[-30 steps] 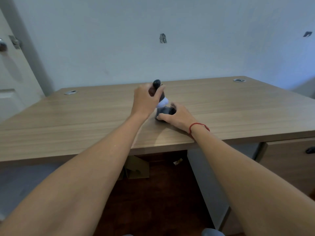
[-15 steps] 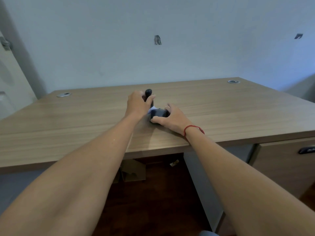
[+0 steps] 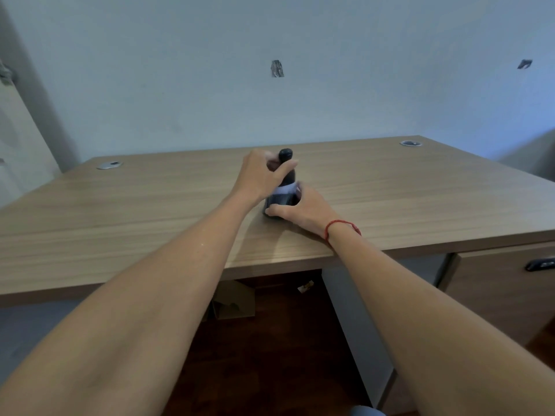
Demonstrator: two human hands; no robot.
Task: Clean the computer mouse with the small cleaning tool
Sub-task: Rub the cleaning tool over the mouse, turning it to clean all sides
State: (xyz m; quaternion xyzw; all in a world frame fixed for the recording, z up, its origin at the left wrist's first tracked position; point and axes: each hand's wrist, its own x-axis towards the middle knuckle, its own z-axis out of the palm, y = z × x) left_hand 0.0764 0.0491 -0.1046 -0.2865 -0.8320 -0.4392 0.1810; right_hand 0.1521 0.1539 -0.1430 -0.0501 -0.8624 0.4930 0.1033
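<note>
A dark computer mouse (image 3: 277, 203) lies on the wooden desk (image 3: 420, 190) near the middle. My right hand (image 3: 303, 209) grips it from the right side, thumb along its near edge, and holds it against the desk. My left hand (image 3: 261, 175) is closed around a small cleaning tool (image 3: 286, 166) with a black rounded handle and a white head. The tool stands nearly upright, and its white head touches the top of the mouse. Much of the mouse is hidden by both hands.
Two round cable grommets sit at the desk's far left (image 3: 109, 165) and far right (image 3: 410, 143). A drawer unit with a dark handle (image 3: 539, 264) stands under the desk at the right. A cardboard box (image 3: 234, 300) lies on the floor beneath.
My left hand has shifted the tool over the mouse, dipping lower half a second ago and rising again now. My right hand stays on the mouse. The camera view has shifted slightly.
</note>
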